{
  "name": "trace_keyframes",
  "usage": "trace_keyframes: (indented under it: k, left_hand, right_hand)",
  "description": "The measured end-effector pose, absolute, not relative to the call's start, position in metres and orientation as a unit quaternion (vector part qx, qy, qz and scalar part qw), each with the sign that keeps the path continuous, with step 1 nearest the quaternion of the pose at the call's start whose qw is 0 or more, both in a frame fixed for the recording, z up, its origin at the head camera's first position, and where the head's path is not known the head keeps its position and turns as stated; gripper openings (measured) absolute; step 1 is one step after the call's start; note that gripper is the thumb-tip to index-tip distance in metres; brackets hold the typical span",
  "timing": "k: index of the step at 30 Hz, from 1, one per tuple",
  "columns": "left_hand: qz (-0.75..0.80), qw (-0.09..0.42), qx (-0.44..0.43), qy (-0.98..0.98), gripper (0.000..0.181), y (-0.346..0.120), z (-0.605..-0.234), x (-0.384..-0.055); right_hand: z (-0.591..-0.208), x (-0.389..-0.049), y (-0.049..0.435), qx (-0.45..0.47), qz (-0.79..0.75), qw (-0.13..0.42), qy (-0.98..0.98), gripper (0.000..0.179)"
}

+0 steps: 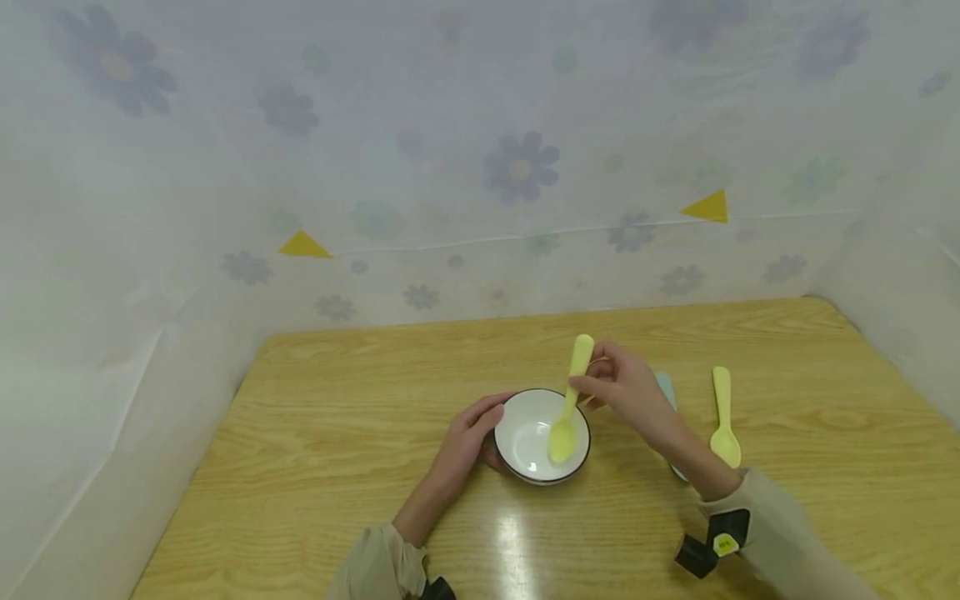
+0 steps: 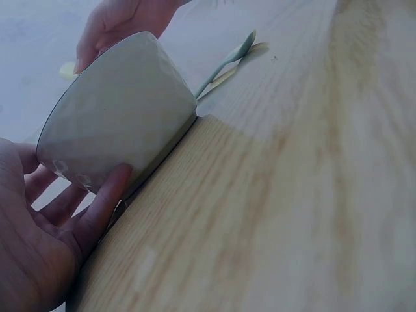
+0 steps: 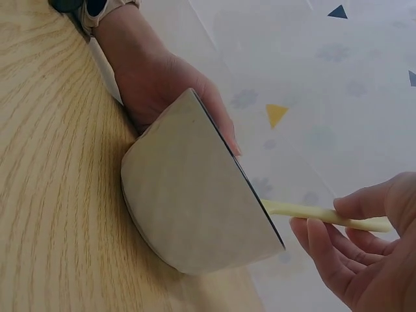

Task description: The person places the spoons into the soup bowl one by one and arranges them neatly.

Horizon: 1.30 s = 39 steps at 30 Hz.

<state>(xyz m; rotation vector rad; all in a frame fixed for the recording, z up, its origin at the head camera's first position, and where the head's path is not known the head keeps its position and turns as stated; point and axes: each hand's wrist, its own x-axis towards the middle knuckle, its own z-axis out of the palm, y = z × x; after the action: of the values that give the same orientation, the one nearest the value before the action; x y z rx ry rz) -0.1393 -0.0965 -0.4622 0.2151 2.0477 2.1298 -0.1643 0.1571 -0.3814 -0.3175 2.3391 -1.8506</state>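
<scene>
A white bowl (image 1: 519,429) with a dark rim stands on the table. My left hand (image 1: 459,443) holds it from the left, thumb at the rim and fingers along the faceted outer wall (image 2: 130,104). Between thumb and fingers, my right hand (image 1: 632,397) pinches the handle of a yellow spoon (image 1: 580,358) at the bowl's right side. The spoon slants down, its scoop end inside the bowl; whether it touches the bottom I cannot tell. In the right wrist view, the bowl's wall (image 3: 188,188) hides the scoop, while the handle (image 3: 305,211) shows.
Right of the bowl lies a second yellow spoon (image 1: 722,408). A pale blue-green spoon (image 1: 666,383) lies beside it, partly hidden under my right forearm. The wooden table (image 1: 337,400) ends at a flowered white sheet (image 1: 450,200) behind, with more white sheeting at both sides.
</scene>
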Motion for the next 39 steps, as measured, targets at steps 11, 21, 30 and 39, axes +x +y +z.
trace_keyframes:
  k: [11, 21, 30, 39]
  left_hand:
    - [0.719, 0.092, 0.071, 0.686, 0.039, -0.096, -0.463, -0.138]
    - [0.721, 0.099, 0.061, 0.683, 0.038, -0.096, -0.462, -0.138]
    - [0.720, 0.099, 0.056, 0.685, 0.038, -0.096, -0.460, -0.139]
    - [0.721, 0.098, 0.066, 0.683, 0.040, -0.096, -0.460, -0.138]
  right_hand:
    - [-0.385, -0.164, 0.155, -0.113, -0.607, 0.108, 0.779, 0.024]
    - [-0.386, -0.166, 0.157, -0.119, -0.593, 0.101, 0.790, 0.026]
    - [-0.383, -0.173, 0.171, -0.118, -0.604, 0.091, 0.783, 0.039]
    - [-0.372, -0.180, 0.198, -0.112, -0.603, 0.058, 0.787, 0.034]
